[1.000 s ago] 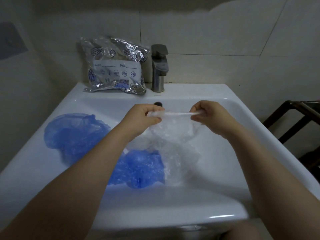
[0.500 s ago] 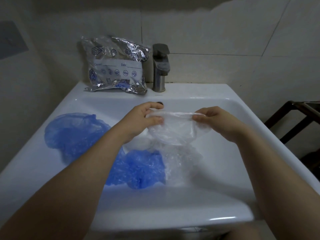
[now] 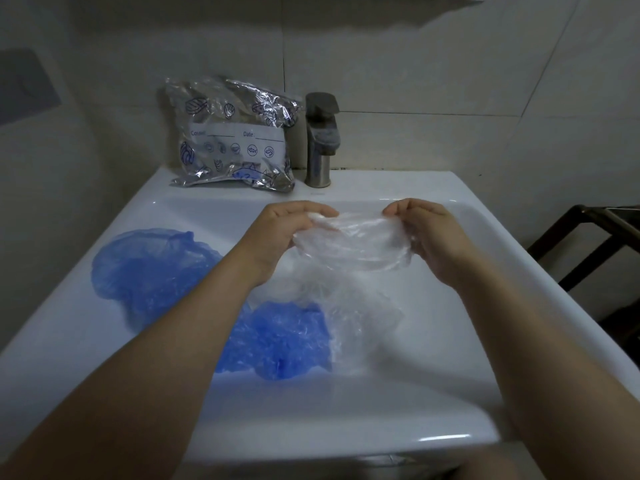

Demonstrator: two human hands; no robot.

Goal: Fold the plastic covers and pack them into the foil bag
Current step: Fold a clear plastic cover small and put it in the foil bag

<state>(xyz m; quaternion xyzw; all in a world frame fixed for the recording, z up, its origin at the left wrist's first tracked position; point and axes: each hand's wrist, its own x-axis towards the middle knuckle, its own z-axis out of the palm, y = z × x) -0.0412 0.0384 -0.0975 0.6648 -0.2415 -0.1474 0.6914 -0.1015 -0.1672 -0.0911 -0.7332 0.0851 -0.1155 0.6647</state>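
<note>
Fingers of both hands pinch clear cover point(image 3: 353, 242) over white sink point(image 3: 433, 386), foil bag point(image 3: 233, 133) against tiled wall point(image 3: 415, 64).

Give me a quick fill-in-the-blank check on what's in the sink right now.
1. Both hands, left hand and right hand, hold a ____ plastic cover.
2. The foil bag leans on the wall, to the ____ of the tap.
3. The covers lying in the sink at left are ____.

Missing: clear; left; blue
</note>
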